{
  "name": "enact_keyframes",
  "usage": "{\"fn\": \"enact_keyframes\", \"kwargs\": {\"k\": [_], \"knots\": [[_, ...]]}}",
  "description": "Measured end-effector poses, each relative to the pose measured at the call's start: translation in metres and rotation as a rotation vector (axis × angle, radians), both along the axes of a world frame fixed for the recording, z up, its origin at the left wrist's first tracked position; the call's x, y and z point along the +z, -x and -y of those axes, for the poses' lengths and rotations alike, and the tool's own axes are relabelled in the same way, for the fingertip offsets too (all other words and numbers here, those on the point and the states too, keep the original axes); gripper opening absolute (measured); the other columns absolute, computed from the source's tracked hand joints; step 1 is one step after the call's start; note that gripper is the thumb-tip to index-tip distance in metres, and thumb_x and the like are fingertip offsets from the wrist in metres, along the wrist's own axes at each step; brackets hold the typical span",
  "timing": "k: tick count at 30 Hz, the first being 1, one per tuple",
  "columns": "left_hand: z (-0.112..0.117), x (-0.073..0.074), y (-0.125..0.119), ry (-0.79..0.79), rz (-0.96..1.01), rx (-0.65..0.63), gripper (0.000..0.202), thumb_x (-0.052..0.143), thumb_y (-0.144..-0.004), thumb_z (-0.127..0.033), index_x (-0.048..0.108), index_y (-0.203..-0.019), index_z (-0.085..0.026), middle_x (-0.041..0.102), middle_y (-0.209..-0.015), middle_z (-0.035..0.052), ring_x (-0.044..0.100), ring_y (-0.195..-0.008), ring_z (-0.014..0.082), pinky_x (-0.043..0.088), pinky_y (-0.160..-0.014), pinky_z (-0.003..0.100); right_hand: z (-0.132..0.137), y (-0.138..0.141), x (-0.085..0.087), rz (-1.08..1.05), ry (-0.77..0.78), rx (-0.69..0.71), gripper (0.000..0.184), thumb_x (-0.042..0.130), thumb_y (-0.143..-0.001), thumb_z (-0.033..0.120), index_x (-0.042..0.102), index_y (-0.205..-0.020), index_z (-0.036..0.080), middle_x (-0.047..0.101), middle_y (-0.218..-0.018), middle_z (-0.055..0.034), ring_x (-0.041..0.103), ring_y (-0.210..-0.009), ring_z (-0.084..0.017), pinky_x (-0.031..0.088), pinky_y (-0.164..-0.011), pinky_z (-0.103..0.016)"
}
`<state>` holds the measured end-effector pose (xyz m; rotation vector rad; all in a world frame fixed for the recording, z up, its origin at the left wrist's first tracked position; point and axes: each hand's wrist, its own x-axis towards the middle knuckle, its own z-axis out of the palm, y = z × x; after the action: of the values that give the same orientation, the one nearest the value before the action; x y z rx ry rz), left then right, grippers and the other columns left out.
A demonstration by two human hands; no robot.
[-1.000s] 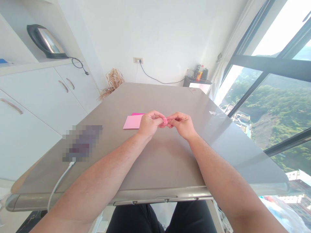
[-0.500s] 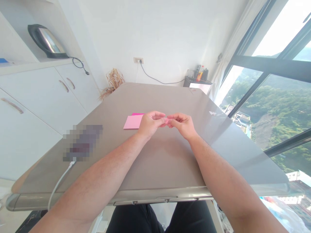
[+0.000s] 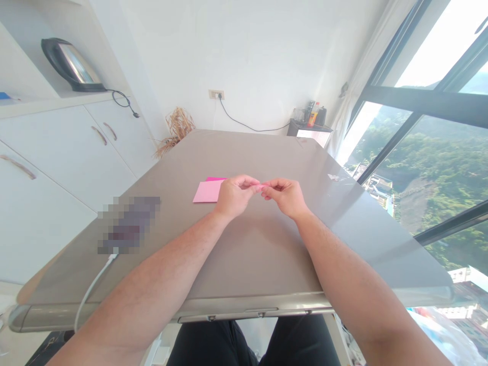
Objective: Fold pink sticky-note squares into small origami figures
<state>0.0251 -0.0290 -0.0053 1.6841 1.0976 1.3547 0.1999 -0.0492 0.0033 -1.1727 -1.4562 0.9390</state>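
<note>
My left hand (image 3: 237, 194) and my right hand (image 3: 285, 195) meet fingertip to fingertip above the middle of the table (image 3: 251, 254). Between them they pinch a small piece of folded pink paper (image 3: 262, 186), mostly covered by the fingers. Both thumbs press on it from the near side. Just left of my left hand lies a light pink sheet or pad of square paper (image 3: 208, 192), its right part hidden behind that hand. A darker magenta paper (image 3: 215, 179) peeks out beyond its far edge.
A blurred-out dark object (image 3: 131, 223) lies on the table's left, with a white cable (image 3: 93, 284) running off the near edge. Small whitish scraps (image 3: 335, 177) lie at the right. Bottles (image 3: 313, 114) stand on a low cabinet beyond the far right corner. Windows line the right side.
The fingertips have drawn closer together over the pink paper, and less of it shows. The papers on the table have stayed in place.
</note>
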Motion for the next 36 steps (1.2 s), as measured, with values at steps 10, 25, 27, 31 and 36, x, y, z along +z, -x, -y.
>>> {"fn": "enact_keyframes", "kwargs": {"k": [10,25,27,31,36], "knots": [[0.0025,0.003,-0.0015,0.013,0.036,-0.022,0.019,0.082,-0.074,-0.038,0.074,-0.079,-0.021,0.077,-0.08,0.003,0.073,-0.079,0.0206,0.056,-0.079,0.036,0.0016,0.001,0.0,0.009,-0.003,-0.016,0.021,0.079,-0.074,0.041,0.074,-0.079,0.021,0.074,-0.073,-0.0031,0.068,-0.071,-0.018,0.052,-0.067,-0.031],[0.0018,0.0009,0.0004,0.015,-0.04,-0.081,0.02,0.075,-0.077,-0.039,0.072,-0.086,-0.021,0.077,-0.087,0.0053,0.071,-0.084,0.0212,0.055,-0.078,0.036,0.0024,0.0053,-0.0003,-0.001,-0.017,-0.056,0.018,0.075,-0.074,0.037,0.072,-0.076,0.02,0.07,-0.067,-0.0017,0.065,-0.067,-0.016,0.049,-0.063,-0.029],[0.0019,0.002,0.0014,0.009,-0.065,-0.082,0.019,0.074,-0.078,-0.039,0.073,-0.082,-0.021,0.077,-0.086,0.0054,0.07,-0.082,0.0212,0.054,-0.076,0.035,0.002,0.0053,-0.0014,-0.007,-0.02,-0.038,0.019,0.075,-0.074,0.038,0.073,-0.078,0.02,0.07,-0.067,-0.0015,0.065,-0.067,-0.016,0.05,-0.065,-0.03],[0.0022,0.0042,0.0019,0.003,-0.078,-0.059,0.018,0.074,-0.078,-0.038,0.072,-0.078,-0.021,0.077,-0.083,0.0052,0.07,-0.08,0.0212,0.053,-0.074,0.035,0.0008,0.0042,-0.0042,0.01,-0.037,-0.001,0.021,0.077,-0.074,0.041,0.072,-0.079,0.02,0.069,-0.067,-0.0012,0.064,-0.066,-0.016,0.051,-0.066,-0.031],[0.0024,0.0043,0.0018,0.022,-0.021,-0.125,0.021,0.078,-0.077,-0.04,0.075,-0.083,-0.02,0.078,-0.086,0.006,0.071,-0.084,0.0216,0.054,-0.078,0.035,-0.0001,0.0021,-0.0041,-0.039,-0.049,-0.006,0.022,0.079,-0.073,0.041,0.073,-0.078,0.02,0.068,-0.066,-0.0012,0.062,-0.065,-0.015,0.051,-0.066,-0.032]]}}
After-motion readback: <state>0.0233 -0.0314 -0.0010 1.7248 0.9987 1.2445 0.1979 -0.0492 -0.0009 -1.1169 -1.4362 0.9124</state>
